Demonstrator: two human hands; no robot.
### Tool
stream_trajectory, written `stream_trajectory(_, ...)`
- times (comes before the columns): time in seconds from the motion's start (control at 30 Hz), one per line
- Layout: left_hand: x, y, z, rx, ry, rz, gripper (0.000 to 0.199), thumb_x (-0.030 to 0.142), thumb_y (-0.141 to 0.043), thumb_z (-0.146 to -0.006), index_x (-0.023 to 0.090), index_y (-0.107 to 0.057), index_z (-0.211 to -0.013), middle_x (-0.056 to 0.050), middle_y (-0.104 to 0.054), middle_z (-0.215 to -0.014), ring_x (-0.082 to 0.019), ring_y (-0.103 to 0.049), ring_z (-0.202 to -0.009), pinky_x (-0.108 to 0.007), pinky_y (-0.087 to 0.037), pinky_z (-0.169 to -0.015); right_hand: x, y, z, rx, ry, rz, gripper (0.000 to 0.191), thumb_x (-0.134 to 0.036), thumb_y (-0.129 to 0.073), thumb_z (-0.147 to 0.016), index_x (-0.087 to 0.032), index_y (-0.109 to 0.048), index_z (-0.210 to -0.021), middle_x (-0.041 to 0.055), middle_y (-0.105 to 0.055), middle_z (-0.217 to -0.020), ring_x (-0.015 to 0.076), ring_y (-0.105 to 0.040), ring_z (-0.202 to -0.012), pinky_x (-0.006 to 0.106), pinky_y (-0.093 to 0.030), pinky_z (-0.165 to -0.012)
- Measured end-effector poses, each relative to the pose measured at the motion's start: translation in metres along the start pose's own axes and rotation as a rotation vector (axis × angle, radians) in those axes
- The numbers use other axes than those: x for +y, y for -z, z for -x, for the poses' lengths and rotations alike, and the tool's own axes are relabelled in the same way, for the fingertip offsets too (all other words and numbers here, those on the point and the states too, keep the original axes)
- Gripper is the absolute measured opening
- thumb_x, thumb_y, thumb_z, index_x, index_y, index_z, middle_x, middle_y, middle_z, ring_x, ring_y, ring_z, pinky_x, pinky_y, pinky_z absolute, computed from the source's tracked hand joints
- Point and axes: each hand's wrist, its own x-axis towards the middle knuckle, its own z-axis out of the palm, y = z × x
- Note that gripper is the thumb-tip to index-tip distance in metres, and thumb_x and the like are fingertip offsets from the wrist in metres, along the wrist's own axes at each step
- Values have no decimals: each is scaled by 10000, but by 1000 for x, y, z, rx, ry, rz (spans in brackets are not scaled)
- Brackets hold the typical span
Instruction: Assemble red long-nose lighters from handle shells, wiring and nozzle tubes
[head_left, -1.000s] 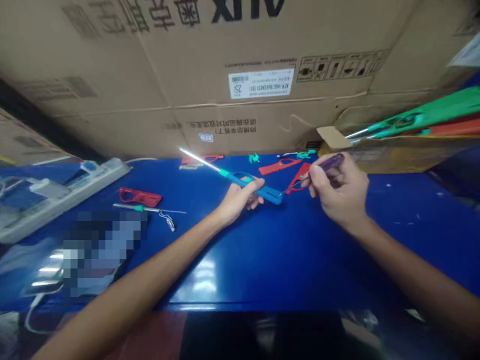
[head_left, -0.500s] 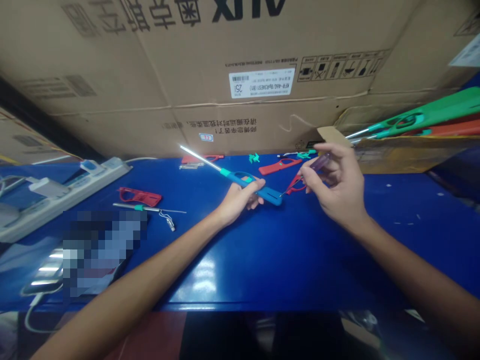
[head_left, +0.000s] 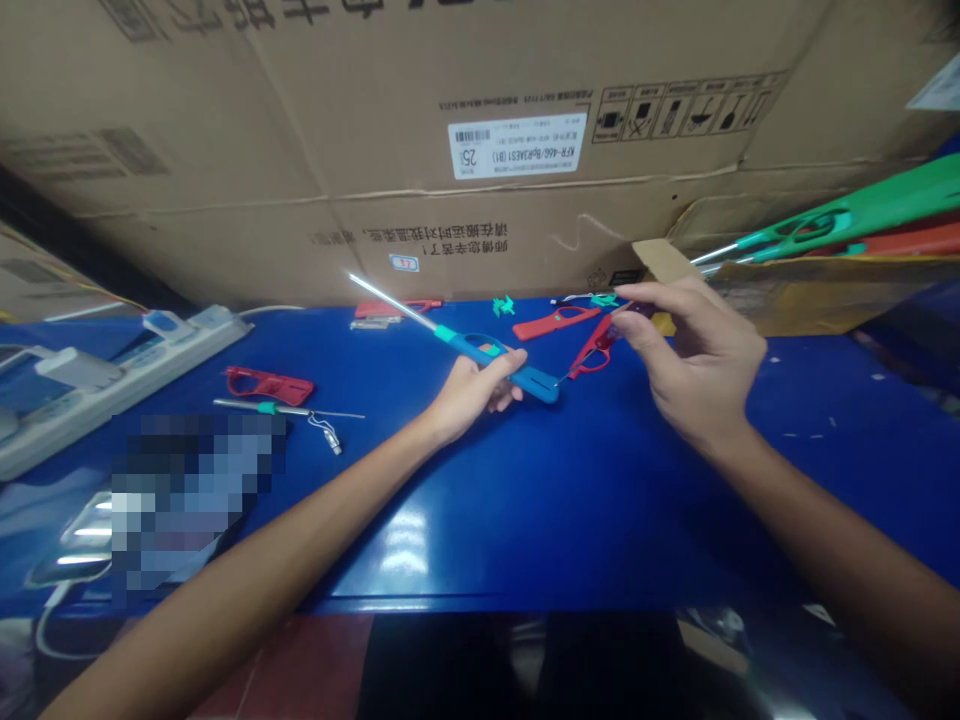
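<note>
in left hand (head_left: 466,402), blue lighter (head_left: 466,347) (silver-stemmed)

Parts covered, cropped or blurred
The blue lighter (head_left: 538,383) was partly covered by the left hand (head_left: 480,387), the screwdriver (head_left: 610,328) handle mostly by the right hand (head_left: 697,350); tip contact could not be made out. Lettering (head_left: 300,12) was cropped above; one left-side item (head_left: 202,500) was blurred into squares.

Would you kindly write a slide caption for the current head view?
Left hand grips a blue stick lighter; right hand holds a slim screwdriver at its handle end.
</note>
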Motion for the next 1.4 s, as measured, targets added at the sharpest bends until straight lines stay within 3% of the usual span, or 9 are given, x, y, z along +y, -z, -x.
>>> stream_trajectory(0.17, 0, 0, 0, 7, -7, 2, 321, 446, -660, -900, 158, -575, -784, 16, -611, -574, -55, -483, -408, -188, -325, -396, 3, -1, 0, -82, -6, -56, 320, -262, -530, -1019, -324, -641, -1313, 34, -724, -1077, 208, -696, -981, 426, -560, -923)
stream_trajectory(0.37, 0, 0, 1, -20, -2, -55, 340, 454, -666, -900, 156, -572, -764, -1, -626, -588, -65, -497, -421, -195, -336, -398, 4, 2, -2, -75, 39, -25, 231, -277, -603, -985, -305, -723, -1180, 24, -727, -1000, 194, -687, -925, 398, -554, -894)
stream_trajectory(0.47, 1, 0, 1, -13, -2, -63, 359, 460, -667, -898, 152, -577, -738, -5, -629, -589, -59, -495, -413, -195, -335, -396, 1, 4, -4, -186, 39, -34, 365, -252, -461, -1046, -305, -620, -1370, 31, -739, -1124, 195, -688, -1034, 424, -528, -976)
stream_trajectory(0.67, 2, -2, 0, 7, 24, -27, 367, 456, -681, -882, 150, -583, -705, -12, -624, -582, -60, -499, -410, -200, -334, -393, 1, 7, -3, -76, 18, 87, 283, -354, -711, -910, -340, -735, -1192, 20, -762, -970, 234, -698, -918, 452, -555, -923)
stream_trajectory(0.83, 2, -1, 1, -3, 23, -42, 388, 471, -678, -887, 153, -572, -691, -15, -624, -580, -60, -494, -412, -199, -336, -399, 7, 4, -1, -208, -55, -14, 459, -337, -573, -992, -329, -546, -1451, 40, -745, -1132, 236, -697, -1017, 465, -557, -963)
stream_trajectory(1.0, 1, 0, 1, -10, 27, -65, 393, 491, -663, -902, 150, -583, -725, -3, -625, -584, -57, -490, -416, -193, -332, -404, 6, 2, -3, -104, -18, 68, 338, -349, -722, -897, -323, -697, -1234, 29, -746, -988, 250, -700, -938, 478, -564, -922)
stream_trajectory(1.17, -1, 1, 1, -12, 33, -86, 397, 501, -661, -909, 138, -615, -753, -4, -621, -569, -63, -505, -425, -191, -347, -412, 9, 5, -5, -310, -100, -161, 383, -313, -526, -1017, -308, -566, -1399, 51, -719, -1227, 222, -682, -1107, 445, -560, -971)
stream_trajectory(1.33, -1, 1, 1, -14, 31, -71, 409, 513, -658, -909, 133, -621, -761, -15, -639, -588, -65, -512, -421, -191, -350, -404, 12, 8, -7, -146, -75, -11, 408, -366, -768, -858, -306, -680, -1252, 13, -747, -906, 227, -713, -836, 445, -592, -856)
stream_trajectory(1.4, 0, 0, 1, -17, 30, -76, 404, 509, -661, -904, 134, -617, -758, -19, -645, -593, -72, -523, -419, -194, -358, -401, 11, 8, -7, -155, -13, 71, 363, -364, -758, -868, -319, -701, -1224, 16, -755, -925, 235, -709, -874, 460, -577, -892)
